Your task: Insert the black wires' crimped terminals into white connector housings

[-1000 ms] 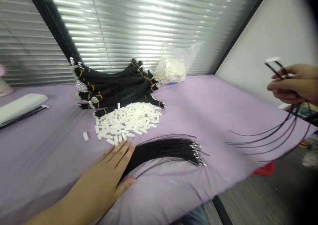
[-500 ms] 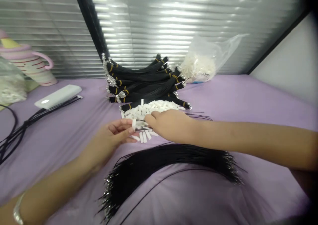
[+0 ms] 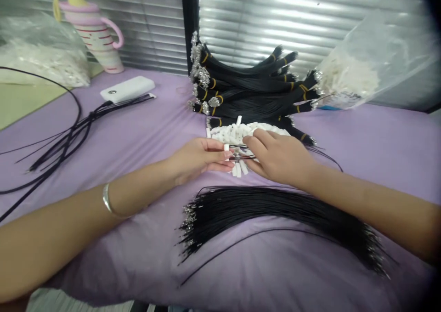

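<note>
My left hand pinches a small white piece between thumb and fingers. Thin black cords run from that piece to my right hand, whose curled fingers close on them. Both hands are over a pile of small white pieces. In front of them, a wide spread of black cords with metallic ends lies on the purple cloth. One single cord curves apart along its near side.
Tied black cord bundles are stacked behind the pile. A clear bag stands back right. At left are a white device, cables, a pink-handled cup and another bag. Blinds line the back.
The camera view has shifted, so the scene sits further right and higher. Both hands keep their hold on the white piece and the cords.
</note>
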{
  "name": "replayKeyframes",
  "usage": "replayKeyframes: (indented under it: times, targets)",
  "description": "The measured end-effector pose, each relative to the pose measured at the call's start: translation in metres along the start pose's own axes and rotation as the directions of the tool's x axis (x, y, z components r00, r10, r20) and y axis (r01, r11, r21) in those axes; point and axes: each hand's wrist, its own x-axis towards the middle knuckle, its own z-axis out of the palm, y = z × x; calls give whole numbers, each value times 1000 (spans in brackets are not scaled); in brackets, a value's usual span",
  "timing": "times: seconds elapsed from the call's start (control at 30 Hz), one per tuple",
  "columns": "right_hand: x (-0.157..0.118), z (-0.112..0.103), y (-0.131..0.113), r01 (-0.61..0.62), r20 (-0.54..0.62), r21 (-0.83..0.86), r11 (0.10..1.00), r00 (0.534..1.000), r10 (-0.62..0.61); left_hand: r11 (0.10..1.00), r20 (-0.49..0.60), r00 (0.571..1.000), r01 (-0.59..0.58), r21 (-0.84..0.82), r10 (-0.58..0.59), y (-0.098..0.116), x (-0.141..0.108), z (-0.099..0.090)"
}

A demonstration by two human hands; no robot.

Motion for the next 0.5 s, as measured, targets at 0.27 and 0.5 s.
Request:
replayKeyframes:
  times: [0.27,0.5]
  targets:
    - [1,-39,-60,347,-237,496,796,936,-261,1000,-62,998,-19,-21,18,-4,3,-2]
    - [4,-35,-98,377,-10,613,694,882,-470,999,-20,999,-30,11,30,-4,5,-7]
